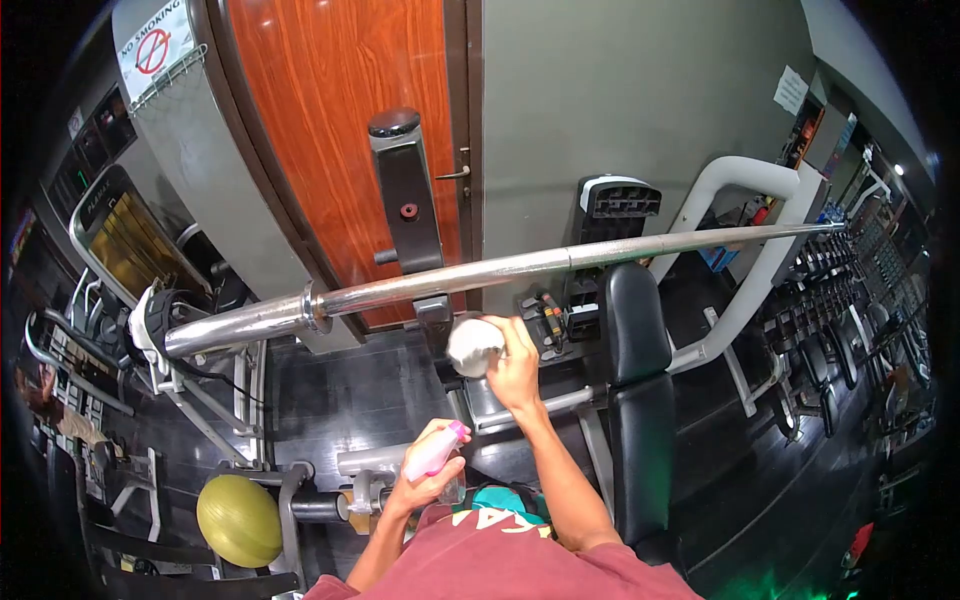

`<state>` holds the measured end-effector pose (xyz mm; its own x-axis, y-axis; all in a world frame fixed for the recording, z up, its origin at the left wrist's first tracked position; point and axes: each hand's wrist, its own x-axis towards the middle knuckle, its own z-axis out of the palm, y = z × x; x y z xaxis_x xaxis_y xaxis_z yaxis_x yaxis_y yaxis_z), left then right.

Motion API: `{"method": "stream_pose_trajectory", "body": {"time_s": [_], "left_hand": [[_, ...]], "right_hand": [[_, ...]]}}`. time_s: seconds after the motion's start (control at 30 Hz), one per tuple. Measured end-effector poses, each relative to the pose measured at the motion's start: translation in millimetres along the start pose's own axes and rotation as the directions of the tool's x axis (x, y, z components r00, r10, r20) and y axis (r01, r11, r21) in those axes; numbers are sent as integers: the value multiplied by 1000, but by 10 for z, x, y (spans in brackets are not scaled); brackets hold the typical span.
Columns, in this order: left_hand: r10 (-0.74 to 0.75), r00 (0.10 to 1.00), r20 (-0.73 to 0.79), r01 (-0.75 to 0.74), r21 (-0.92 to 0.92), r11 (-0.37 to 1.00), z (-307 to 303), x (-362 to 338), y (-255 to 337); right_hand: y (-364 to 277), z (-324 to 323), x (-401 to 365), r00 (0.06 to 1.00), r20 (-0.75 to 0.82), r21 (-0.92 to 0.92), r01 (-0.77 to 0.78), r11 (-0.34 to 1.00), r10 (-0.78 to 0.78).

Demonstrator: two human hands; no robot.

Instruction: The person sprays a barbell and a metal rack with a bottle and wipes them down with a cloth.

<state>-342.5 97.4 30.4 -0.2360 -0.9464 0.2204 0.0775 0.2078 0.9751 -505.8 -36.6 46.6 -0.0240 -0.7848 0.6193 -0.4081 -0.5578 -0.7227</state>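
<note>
So this is a gym, looking down from head height. The right hand (512, 362) is stretched out in front, fingers curled tight around a balled-up white cloth (473, 345). The cloth sits just under the long chrome barbell (450, 278) that runs across the whole view on its rack. It's close to the bar, but I honestly can't tell whether it touches. The left hand (425, 482) is pulled in near the chest, closed around a spray bottle (433, 455) with a pink top; the nozzle end points up and away, towards the cloth. Just right of the cloth there's a black backrest pad (635, 340), standing upright under the bar, with a white curved machine frame (745, 175) behind it. An orange wooden door (340, 130) with a dark lock plate is straight behind the bar. Down in the lower left a yellow-green ball (238, 520) rests by some metal frames, well apart from both hands. A no-smoking sign (155, 45) is up in the top left corner.
</note>
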Motion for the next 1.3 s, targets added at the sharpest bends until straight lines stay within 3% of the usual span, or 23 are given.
{"method": "stream_pose_trajectory", "body": {"time_s": [0.07, 0.1, 0.13, 0.2, 0.27, 0.33, 0.4, 0.47, 0.5, 0.53, 0.6, 0.63, 0.67, 0.73, 0.77, 0.87, 0.93, 1.0, 1.03, 1.07, 1.13, 1.23, 1.3], "left_hand": [[-1, 1000, -12, 1, 13, 1000, -25, -18, 25], [-5, 1000, -27, 6, 22, 1000, -31, -40, 30], [-12, 999, -32, 12, 22, 1000, -43, -73, 23], [-37, 997, -64, 38, 10, 999, -75, -118, -7], [0, 998, -70, 4, 50, 999, -104, -143, -48], [51, 996, -75, -43, 101, 994, -125, -162, -81], [16, 996, -91, -8, 82, 997, -127, -177, -65], [-21, 994, -104, 28, 63, 998, -126, -210, -40], [-42, 993, -107, 50, 69, 996, -130, -220, -24], [-56, 992, -110, 65, 78, 995, -144, -200, -11], [-89, 987, -131, 90, 1, 996, -150, -212, -13], [-129, 982, -140, 119, -79, 990, -135, -212, -21], [-130, 981, -141, 118, -84, 989, -130, -193, -63], [2, 995, -100, 7, 85, 996, -140, -126, -164], [1, 995, -97, 7, 84, 996, -134, -98, -150], [8, 998, -60, -5, 54, 999, -87, -26, -95], [8, 995, -100, -23, -151, 988, -44, -2, -88], [31, 995, -93, -44, -143, 989, -41, 37, -95], [47, 995, -89, -59, -138, 989, -30, 32, -99], [41, 995, -91, -54, -140, 989, -18, 29, -78], [51, 996, -76, -56, -57, 997, -23, 58, -9], [58, 992, -109, -71, -117, 991, -59, 23, -39], [44, 991, -125, -58, -113, 992, -77, -12, -52]], "right_hand": [[527, 154, -167, 975, -162, 289, -102, 952, 154], [569, 117, -150, 880, -249, 502, -241, 830, 406], [335, -45, -11, 692, -163, 776, -350, 524, 703], [650, -217, 108, 573, -165, 913, -219, 344, 803], [269, -529, 388, 570, -87, 974, -123, 189, 817], [-2, -574, 604, 571, -73, 979, -114, 167, 818], [144, -479, 600, 876, 216, 976, -188, -109, 432], [-372, -171, 728, 532, 113, 994, -67, -91, 839], [-213, 0, 652, 596, 82, 996, -20, -88, 799], [-422, -2, 645, 431, 134, 991, -80, -111, 892], [-303, 116, 468, 555, 184, 983, -114, -145, 811], [-498, 85, 450, 607, 172, 977, -207, -55, 776], [-331, 178, 334, 720, 221, 970, -235, -69, 657], [-336, 168, 179, 835, 393, 903, -430, 11, 385], [-435, 291, 173, 749, 279, 897, -426, 115, 601], [-223, 205, 72, 818, 223, 801, -464, 378, 530], [-384, -6, 60, 857, 97, 681, -428, 594, 506], [-293, -154, -7, 918, -40, 541, -313, 781, 395], [-302, -220, 12, 914, -190, 586, -189, 788, 360], [-508, -378, 97, 869, -350, 494, -146, 857, 350], [-254, -583, 245, 822, -560, 231, 37, 972, 102], [-434, -988, 769, 902, -428, -79, 18, 997, -51], [-220, -995, 1118, 915, -253, -478, 166, 863, -315]]}}
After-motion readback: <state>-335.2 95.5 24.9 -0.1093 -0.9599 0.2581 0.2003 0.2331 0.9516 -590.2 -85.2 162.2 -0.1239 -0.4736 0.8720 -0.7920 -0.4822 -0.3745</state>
